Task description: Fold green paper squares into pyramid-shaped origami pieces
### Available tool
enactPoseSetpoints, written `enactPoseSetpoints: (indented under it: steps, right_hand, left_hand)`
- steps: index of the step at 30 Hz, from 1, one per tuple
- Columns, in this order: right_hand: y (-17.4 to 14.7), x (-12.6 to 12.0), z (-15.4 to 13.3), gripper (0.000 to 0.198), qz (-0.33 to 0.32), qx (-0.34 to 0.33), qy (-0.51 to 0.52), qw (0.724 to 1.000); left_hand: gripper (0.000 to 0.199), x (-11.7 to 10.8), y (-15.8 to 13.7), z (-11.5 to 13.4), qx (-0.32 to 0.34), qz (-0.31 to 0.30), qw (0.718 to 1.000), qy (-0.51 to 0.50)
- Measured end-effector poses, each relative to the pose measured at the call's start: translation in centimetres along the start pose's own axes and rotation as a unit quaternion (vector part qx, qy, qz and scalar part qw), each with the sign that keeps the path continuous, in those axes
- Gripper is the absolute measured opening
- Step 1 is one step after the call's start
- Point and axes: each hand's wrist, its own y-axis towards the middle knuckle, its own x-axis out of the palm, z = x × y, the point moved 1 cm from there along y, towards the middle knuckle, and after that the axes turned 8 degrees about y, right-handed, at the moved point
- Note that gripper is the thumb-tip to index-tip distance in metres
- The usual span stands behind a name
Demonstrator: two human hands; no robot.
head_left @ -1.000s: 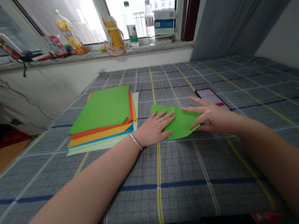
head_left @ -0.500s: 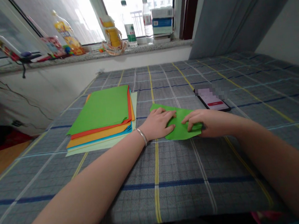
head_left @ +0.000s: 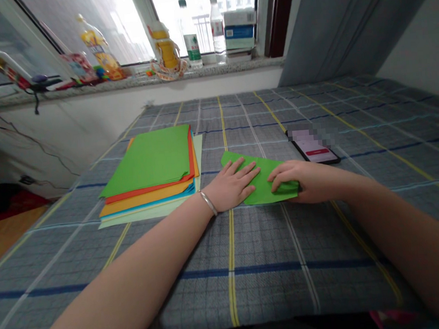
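A folded sheet of green paper [head_left: 265,183] lies on the checked cloth between my hands. My left hand [head_left: 233,183], with a silver bangle at the wrist, rests flat on the paper's left part, its fingers spread. At the right edge, my right hand [head_left: 299,181] pinches the paper, the fingers curled on top and the thumb hidden beneath or behind. To the left is a stack of coloured paper [head_left: 152,157], green uppermost, with red, orange, blue and pale green edges showing under it.
A phone [head_left: 313,147] with a lit screen lies beyond my right hand. The grey checked cloth [head_left: 199,298] covers the table. Along the windowsill stand a yellow bottle [head_left: 167,49], clear water bottles [head_left: 191,37] and stacked boxes [head_left: 239,33]. A grey curtain [head_left: 323,29] hangs at the right.
My left hand's fingers have spread out and flattened on the green paper, which lies flatter along its near edge. My right hand has hardly moved.
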Motion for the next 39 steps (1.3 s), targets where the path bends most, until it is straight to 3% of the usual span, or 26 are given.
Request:
enactPoseSetpoints:
  steps: [6, 9, 17, 24, 31, 39]
  right_hand:
    - [0.0, 0.5, 0.9, 0.035, 0.002, -0.022, 0.008, 1.000]
    - [0.1, 0.6, 1.2, 0.028, -0.004, -0.008, 0.039, 0.999]
    - [0.2, -0.2, 0.7, 0.030, 0.018, 0.112, 0.106, 0.988]
    - [1.0, 0.7, 1.0, 0.031, 0.087, 0.200, 0.102, 0.971]
    - [1.7, 2.0, 1.8, 0.028, 0.113, 0.224, 0.047, 0.967]
    - [2.2, 2.4, 1.9, 0.029, 0.096, 0.250, -0.028, 0.963]
  left_hand:
    - [0.066, -0.4, -2.8, -0.1, 0.016, -0.038, 0.999, -0.018]
    - [0.062, -0.4, -3.0, -0.3, 0.019, -0.043, 0.998, -0.029]
    - [0.060, -0.2, -2.6, -0.5, 0.033, -0.032, 0.998, -0.033]
    - [0.066, -0.4, -2.5, -0.7, 0.023, -0.058, 0.996, -0.063]
    - [0.065, -0.5, -2.3, -1.1, 0.026, -0.063, 0.990, -0.124]
    - [0.061, -0.3, -2.2, -0.9, 0.009, -0.054, 0.992, -0.117]
